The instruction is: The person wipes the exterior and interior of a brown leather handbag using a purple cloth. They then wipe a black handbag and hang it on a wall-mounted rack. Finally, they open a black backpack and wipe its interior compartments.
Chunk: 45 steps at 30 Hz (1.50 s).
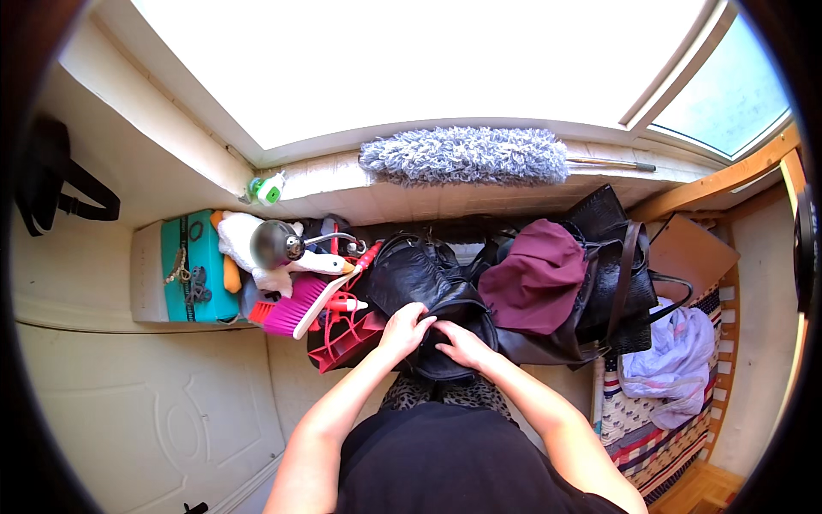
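Note:
A black leather backpack (411, 276) lies in front of me, its near part gaping in a dark opening. At the left side of that opening, my left hand (406, 329) grips the bag's edge with bent fingers. My right hand (463, 344) rests at the opposite side, thumb and fingers spread on the black material. Whether it grips the rim there is unclear. The two hands' fingertips come close together over the opening. Whatever the bag contains is hidden in shadow.
Left of the backpack lie a magenta-bristled brush (308, 305), a red paper bag (347, 344), a white plush goose (247, 241) and a teal box (192, 270). To its right are a maroon cloth (536, 276) and a black handbag (620, 289). A fluffy grey duster (462, 156) lies along the windowsill.

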{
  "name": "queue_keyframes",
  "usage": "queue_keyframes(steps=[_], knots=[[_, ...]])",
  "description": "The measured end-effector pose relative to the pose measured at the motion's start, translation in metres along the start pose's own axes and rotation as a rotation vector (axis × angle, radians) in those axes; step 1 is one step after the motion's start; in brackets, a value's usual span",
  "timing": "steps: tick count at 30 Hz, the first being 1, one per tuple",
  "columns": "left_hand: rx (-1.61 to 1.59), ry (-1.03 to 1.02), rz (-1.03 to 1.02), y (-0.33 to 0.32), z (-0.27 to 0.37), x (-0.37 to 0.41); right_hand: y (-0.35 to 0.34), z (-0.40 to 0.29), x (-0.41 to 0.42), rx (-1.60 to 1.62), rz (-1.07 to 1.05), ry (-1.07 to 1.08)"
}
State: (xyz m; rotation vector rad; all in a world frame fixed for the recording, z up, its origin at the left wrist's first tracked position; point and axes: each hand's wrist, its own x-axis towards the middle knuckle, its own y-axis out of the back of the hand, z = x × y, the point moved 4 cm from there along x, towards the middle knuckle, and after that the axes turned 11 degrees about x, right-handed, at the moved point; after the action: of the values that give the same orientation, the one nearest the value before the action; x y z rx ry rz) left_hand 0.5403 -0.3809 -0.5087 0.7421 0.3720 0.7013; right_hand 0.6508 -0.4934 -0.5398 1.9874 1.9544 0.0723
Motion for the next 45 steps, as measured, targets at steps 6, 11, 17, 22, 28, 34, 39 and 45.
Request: queue_keyframes(steps=[6, 11, 17, 22, 28, 34, 39, 45], knots=[[-0.095, 0.081, -0.043, -0.004, -0.004, -0.002, -0.021, -0.008, 0.015, -0.079, -0.072, -0.253], [-0.029, 0.071, -0.118, -0.002, -0.003, -0.004, -0.031, 0.004, 0.009, 0.081, 0.027, -0.248], [0.197, -0.032, -0.284, 0.007, -0.005, -0.024, -0.02, -0.003, 0.005, -0.122, 0.02, -0.044], [0.056, 0.031, -0.277, -0.004, -0.019, -0.022, -0.021, -0.018, 0.008, -0.308, 0.023, 0.268], [-0.105, 0.058, -0.289, -0.005, -0.021, -0.017, -0.028, -0.015, 0.01, -0.667, 0.017, 0.381], [-0.079, 0.065, -0.356, -0.003, -0.022, -0.016, -0.025, -0.02, 0.01, -0.619, 0.055, 0.393], [-0.049, 0.063, -0.364, -0.006, -0.021, -0.019, -0.019, -0.022, 0.012, -0.66, 0.046, 0.378], [-0.106, 0.074, -0.359, -0.006, -0.021, -0.018, -0.028, -0.017, 0.014, -0.777, 0.032, 0.402]])
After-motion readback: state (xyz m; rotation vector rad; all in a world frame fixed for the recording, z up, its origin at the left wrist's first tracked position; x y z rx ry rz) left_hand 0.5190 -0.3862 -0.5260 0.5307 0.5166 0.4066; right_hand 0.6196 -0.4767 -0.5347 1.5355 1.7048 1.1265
